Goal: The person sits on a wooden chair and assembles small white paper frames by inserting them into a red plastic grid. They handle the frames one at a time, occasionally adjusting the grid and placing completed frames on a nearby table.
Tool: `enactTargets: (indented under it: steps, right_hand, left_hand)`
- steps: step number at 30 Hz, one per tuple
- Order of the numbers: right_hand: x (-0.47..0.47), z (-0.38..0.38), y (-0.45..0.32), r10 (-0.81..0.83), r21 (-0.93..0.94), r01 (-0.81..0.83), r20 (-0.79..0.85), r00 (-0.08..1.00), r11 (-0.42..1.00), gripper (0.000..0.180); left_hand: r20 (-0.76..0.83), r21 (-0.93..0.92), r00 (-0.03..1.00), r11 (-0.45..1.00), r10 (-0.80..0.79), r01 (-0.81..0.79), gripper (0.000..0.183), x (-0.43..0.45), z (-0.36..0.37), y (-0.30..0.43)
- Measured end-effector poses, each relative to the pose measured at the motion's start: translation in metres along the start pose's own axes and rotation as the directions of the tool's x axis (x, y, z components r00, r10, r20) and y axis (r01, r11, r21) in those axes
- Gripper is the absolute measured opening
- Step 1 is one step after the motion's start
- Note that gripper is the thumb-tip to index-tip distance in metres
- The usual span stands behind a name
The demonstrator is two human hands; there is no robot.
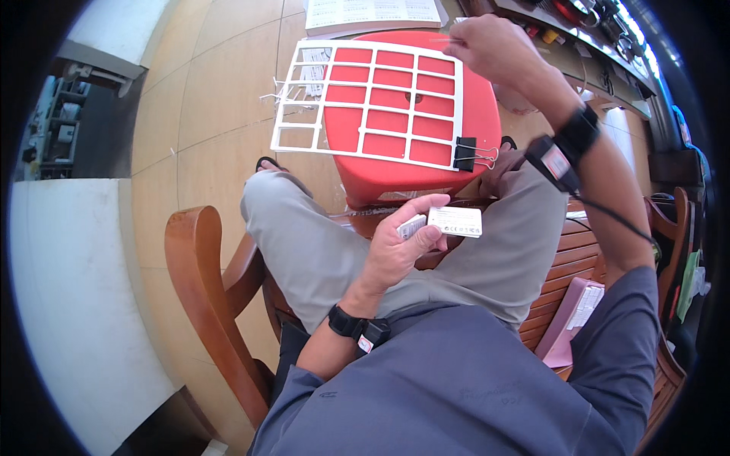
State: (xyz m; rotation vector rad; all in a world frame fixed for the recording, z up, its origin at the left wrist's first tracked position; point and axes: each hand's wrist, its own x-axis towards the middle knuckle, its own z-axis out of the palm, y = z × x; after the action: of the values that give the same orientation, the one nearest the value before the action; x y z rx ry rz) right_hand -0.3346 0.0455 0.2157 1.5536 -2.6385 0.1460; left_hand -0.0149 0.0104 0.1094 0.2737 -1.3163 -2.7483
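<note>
My left hand (pixel 393 245) holds small white printed cards (pixel 455 221) above my lap. One group juts out to the right past the fingertips, and another small stack (pixel 412 227) sits between thumb and fingers. My right hand (pixel 493 48) is raised over the far right edge of a red plastic stool (pixel 482 114). A thin, translucent strip (pixel 443 40) sticks out from its pinched fingers; what it is cannot be made out. Across the stool lies a white sheet frame (pixel 368 106) with rectangular cut-outs, overhanging on the left. A black binder clip (pixel 465 154) grips its near right corner.
Beyond the stool is a stack of printed sheets (pixel 373 14). Paper scraps (pixel 288 94) lie on the tiled floor (pixel 211 97) at left. A wooden armrest (pixel 197 256) rises beside me. A pink box (pixel 570 319) rests on the slatted bench (pixel 570 259) at right.
</note>
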Motion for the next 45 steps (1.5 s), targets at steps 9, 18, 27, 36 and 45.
enactTargets:
  steps: [9,18,27,36,45]
  right_hand:
    - [-0.165,-0.019,-0.064,0.022,0.843,-0.452,0.466,0.884,0.291,0.028]
    - [-0.183,0.047,-0.124,0.141,0.9,-0.313,0.367,0.92,-0.304,0.022]
    - [-0.192,0.048,-0.127,0.083,0.706,0.236,-0.386,0.919,0.668,0.038]
    - [-0.193,0.037,-0.124,-0.447,0.657,0.382,-0.077,0.891,0.65,0.058]
    - [-0.204,0.039,-0.128,-0.443,0.624,0.393,-0.083,0.893,0.676,0.054]
  left_hand:
    - [-0.017,0.466,0.961,0.852,0.277,-0.238,0.055,-0.005,0.015,0.024]
    - [-0.159,0.212,0.867,0.874,0.473,-0.438,0.098,0.022,0.009,0.025]
    - [-0.431,0.049,0.874,0.973,0.225,-0.227,0.06,0.016,0.01,0.02]
    - [-0.43,-0.105,0.885,0.984,-0.176,0.144,0.09,-0.015,0.033,0.023]
    - [-0.44,-0.015,0.886,0.988,-0.147,0.156,0.088,-0.02,0.036,0.019]
